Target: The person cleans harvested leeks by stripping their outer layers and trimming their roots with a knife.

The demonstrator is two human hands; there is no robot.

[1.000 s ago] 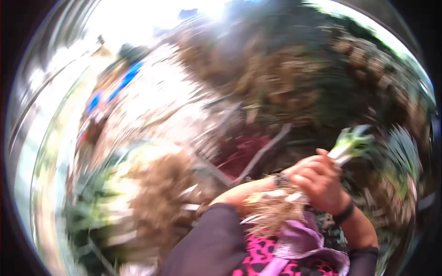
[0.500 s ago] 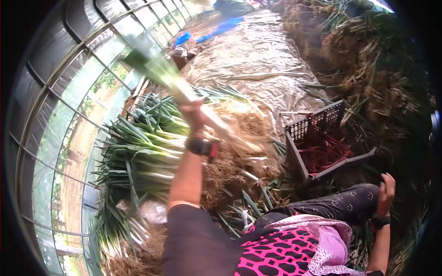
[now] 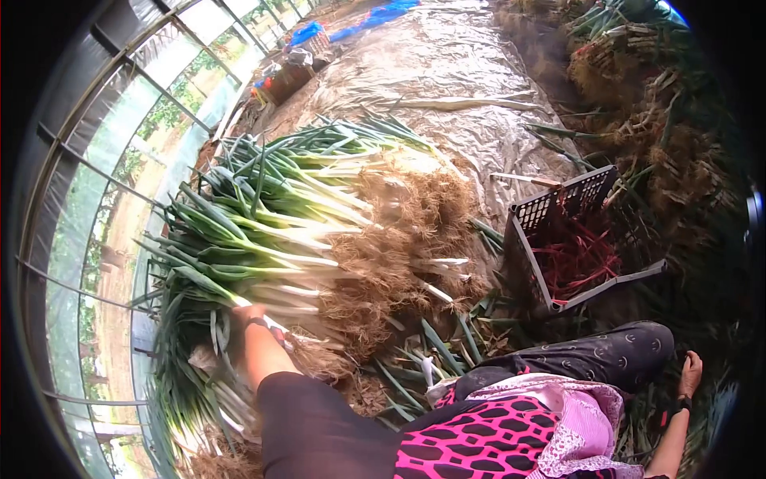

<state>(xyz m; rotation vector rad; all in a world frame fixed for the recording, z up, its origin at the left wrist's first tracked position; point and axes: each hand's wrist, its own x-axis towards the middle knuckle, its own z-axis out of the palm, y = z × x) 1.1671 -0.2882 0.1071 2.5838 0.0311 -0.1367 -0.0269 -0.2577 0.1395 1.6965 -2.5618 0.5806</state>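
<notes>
A large heap of long green onions (image 3: 271, 231) lies to my left, with green leaves outward and white stalks leading to brown roots (image 3: 399, 239). At the near side of this heap, my left hand (image 3: 249, 313) is closed around a green onion's pale stalk. Its fingers are partly hidden, and the stalks beside it are blurred. Beside my bent right knee (image 3: 638, 351), my right hand (image 3: 692, 369) hangs with its fingers loosely extended and nothing in it. A smaller bunch of green onions (image 3: 179, 415) lies nearer to me at the lower left.
A black plastic crate (image 3: 550, 275) holding red strips or ties (image 3: 578, 255) stands ahead of my knee. Crumpled plastic sheeting (image 3: 447, 72) covers the ground beyond. More rooted onions (image 3: 630, 64) are piled at right. A framed greenhouse wall (image 3: 104, 199) runs along the left.
My left hand has come down from above the heap, where it held up a green onion, to the heap's near side. My right hand has moved off the knee, outward and down.
</notes>
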